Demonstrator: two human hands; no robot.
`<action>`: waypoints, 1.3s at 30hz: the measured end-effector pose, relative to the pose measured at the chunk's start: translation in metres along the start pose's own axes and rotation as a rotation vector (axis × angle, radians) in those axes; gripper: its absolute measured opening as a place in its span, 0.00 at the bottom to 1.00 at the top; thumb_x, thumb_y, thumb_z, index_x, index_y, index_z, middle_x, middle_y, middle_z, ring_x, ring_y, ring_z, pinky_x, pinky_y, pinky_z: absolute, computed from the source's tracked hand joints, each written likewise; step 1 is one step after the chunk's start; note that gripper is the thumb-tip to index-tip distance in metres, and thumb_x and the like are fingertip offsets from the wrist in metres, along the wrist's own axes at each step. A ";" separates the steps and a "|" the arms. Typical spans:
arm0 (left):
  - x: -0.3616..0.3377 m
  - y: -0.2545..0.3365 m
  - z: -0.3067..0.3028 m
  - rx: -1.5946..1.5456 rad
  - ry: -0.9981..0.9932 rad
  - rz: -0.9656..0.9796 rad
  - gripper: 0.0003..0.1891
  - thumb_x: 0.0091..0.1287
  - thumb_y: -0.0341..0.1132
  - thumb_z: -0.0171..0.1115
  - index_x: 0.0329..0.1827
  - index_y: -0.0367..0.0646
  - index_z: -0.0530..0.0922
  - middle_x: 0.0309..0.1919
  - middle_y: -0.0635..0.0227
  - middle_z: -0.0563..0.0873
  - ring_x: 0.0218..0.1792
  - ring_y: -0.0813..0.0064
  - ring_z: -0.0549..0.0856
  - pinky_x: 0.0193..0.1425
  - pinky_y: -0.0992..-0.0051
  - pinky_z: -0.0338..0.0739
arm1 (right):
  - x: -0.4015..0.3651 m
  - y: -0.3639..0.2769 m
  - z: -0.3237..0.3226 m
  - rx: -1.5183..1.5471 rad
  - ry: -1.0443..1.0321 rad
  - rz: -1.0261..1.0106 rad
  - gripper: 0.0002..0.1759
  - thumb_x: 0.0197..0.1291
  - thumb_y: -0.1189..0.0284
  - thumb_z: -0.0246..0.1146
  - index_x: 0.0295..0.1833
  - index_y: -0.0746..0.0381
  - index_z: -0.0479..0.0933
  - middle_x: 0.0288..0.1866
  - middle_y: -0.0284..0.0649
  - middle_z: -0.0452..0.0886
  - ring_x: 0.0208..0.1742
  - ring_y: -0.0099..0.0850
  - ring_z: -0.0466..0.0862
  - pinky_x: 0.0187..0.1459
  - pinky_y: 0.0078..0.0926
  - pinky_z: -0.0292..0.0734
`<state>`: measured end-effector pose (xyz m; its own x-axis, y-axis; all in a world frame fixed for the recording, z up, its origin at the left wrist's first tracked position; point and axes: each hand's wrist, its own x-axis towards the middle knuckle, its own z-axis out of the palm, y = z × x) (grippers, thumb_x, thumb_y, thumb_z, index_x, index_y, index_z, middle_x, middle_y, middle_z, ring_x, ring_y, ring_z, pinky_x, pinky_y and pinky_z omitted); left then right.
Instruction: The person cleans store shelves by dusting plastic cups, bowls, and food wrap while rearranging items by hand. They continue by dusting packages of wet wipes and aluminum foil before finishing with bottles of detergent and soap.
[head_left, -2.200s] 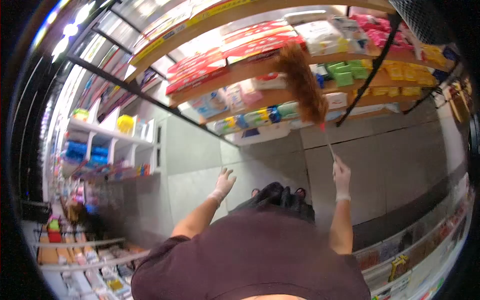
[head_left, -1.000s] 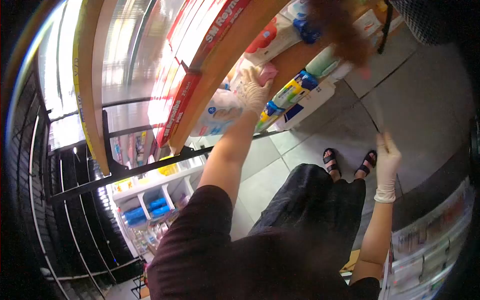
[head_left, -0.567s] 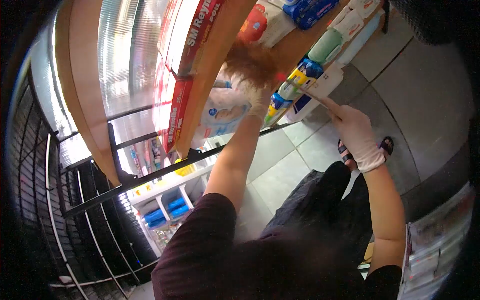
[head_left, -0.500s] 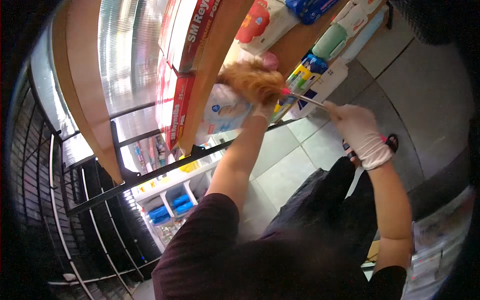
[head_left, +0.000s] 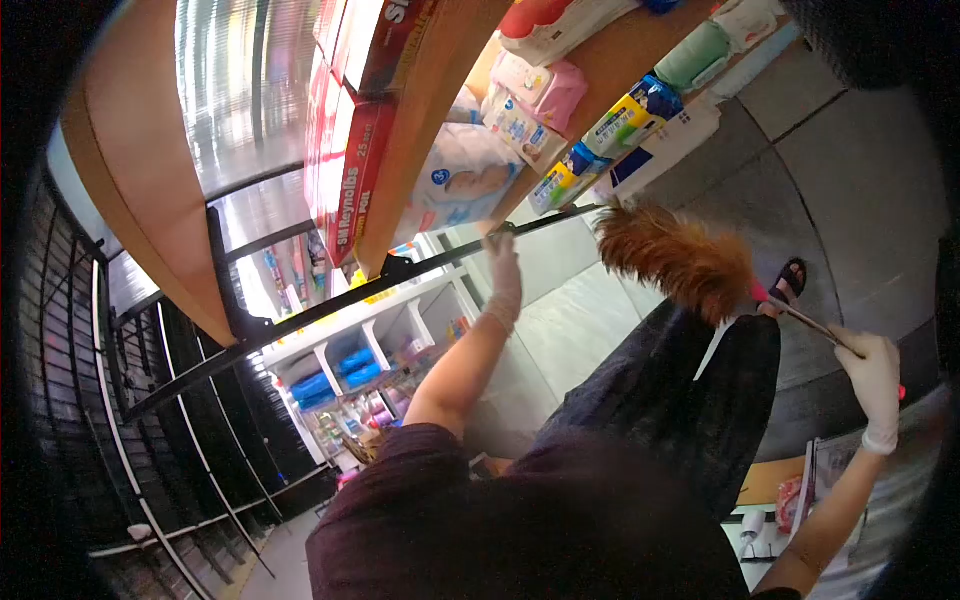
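Note:
My right hand, in a pale glove, is closed around the handle of a feather duster. The duster's fluffy brown head points left, out in front of the shelving and over my legs. My left hand, gloved too, is raised with its fingers stretched up to the black shelf upright. Near those fingers, a pack of diapers stands on the wooden shelf, with wet wipes beside it.
Red foil boxes line the shelf at left. Blue-and-yellow packs and a green pack sit on another shelf level. White cubbies holding blue items stand beyond the upright. Tiled floor lies at right.
The feather duster has come away from the shelf, moving right and down with my right hand. My left hand has drawn back from the diapers to the shelf upright.

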<state>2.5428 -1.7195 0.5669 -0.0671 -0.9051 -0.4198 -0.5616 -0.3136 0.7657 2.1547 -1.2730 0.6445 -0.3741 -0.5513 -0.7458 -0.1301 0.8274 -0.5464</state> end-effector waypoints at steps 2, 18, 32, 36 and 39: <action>0.022 0.011 -0.010 -0.103 0.146 0.068 0.42 0.67 0.48 0.59 0.76 0.45 0.46 0.71 0.55 0.60 0.69 0.62 0.62 0.69 0.65 0.59 | 0.010 0.047 0.018 0.111 0.110 -0.237 0.16 0.57 0.75 0.62 0.52 0.65 0.81 0.36 0.46 0.86 0.32 0.31 0.83 0.39 0.27 0.74; 0.031 0.042 -0.011 0.037 0.232 0.287 0.37 0.58 0.46 0.68 0.66 0.39 0.63 0.60 0.61 0.71 0.56 0.66 0.71 0.63 0.70 0.64 | 0.036 -0.145 0.070 0.161 0.330 -0.635 0.18 0.62 0.69 0.60 0.58 0.51 0.79 0.30 0.44 0.81 0.30 0.41 0.82 0.33 0.36 0.75; -0.030 0.077 0.130 0.537 -0.085 0.773 0.46 0.61 0.34 0.65 0.75 0.33 0.42 0.73 0.46 0.52 0.74 0.54 0.52 0.76 0.66 0.44 | 0.092 -0.035 -0.011 0.461 0.759 -0.358 0.16 0.65 0.63 0.60 0.54 0.58 0.80 0.37 0.53 0.83 0.37 0.46 0.84 0.37 0.33 0.76; -0.056 0.149 0.196 0.583 -0.173 0.919 0.44 0.61 0.34 0.65 0.75 0.35 0.47 0.73 0.47 0.54 0.74 0.54 0.53 0.76 0.64 0.45 | 0.088 -0.013 -0.053 0.625 0.720 -0.165 0.18 0.64 0.66 0.58 0.58 0.59 0.77 0.45 0.57 0.80 0.46 0.53 0.82 0.43 0.36 0.77; -0.071 0.163 0.229 0.611 -0.128 0.988 0.42 0.61 0.36 0.65 0.74 0.35 0.50 0.72 0.46 0.56 0.73 0.52 0.55 0.76 0.62 0.48 | 0.063 -0.017 -0.073 0.212 0.550 -0.388 0.14 0.63 0.65 0.58 0.49 0.59 0.81 0.40 0.54 0.82 0.43 0.53 0.81 0.42 0.45 0.76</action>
<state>2.2673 -1.6406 0.6104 -0.7595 -0.6319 0.1546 -0.5199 0.7324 0.4397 2.0666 -1.3144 0.6342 -0.7543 -0.6215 -0.2116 -0.1873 0.5126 -0.8380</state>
